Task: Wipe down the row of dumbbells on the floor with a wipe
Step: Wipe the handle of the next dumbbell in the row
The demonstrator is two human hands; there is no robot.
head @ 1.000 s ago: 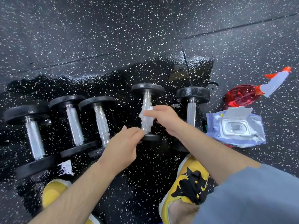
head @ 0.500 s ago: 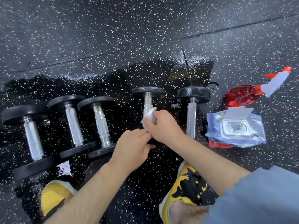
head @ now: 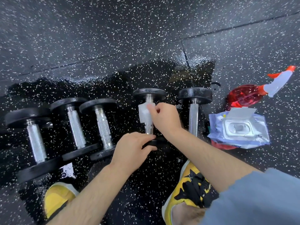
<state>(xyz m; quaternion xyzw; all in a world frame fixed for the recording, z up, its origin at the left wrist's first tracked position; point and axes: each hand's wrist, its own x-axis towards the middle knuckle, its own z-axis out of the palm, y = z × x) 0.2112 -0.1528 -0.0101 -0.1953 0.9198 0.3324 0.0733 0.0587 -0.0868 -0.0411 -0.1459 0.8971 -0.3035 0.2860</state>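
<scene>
We count five dumbbells (head: 103,127) on the wet speckled black floor (head: 113,38), our right hand (head: 164,118) pinching the one wipe (head: 143,114) round the fourth's handle (head: 149,129) (left hand (head: 131,148) gripping its near head), beside one wipe pack (head: 238,129) and one spray bottle (head: 245,95).

right grip (head: 164,117) pinches wipe (head: 143,114) against handle of fourth dumbbell (head: 149,128) | left grip (head: 131,148) holds its near plate

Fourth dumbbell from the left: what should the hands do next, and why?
Probably slide the wipe down the handle toward the near head. The right hand pinches the wipe around the upper handle of the fourth dumbbell, bare metal shows below it, and the left hand grips the near head, which should steady it.
</scene>
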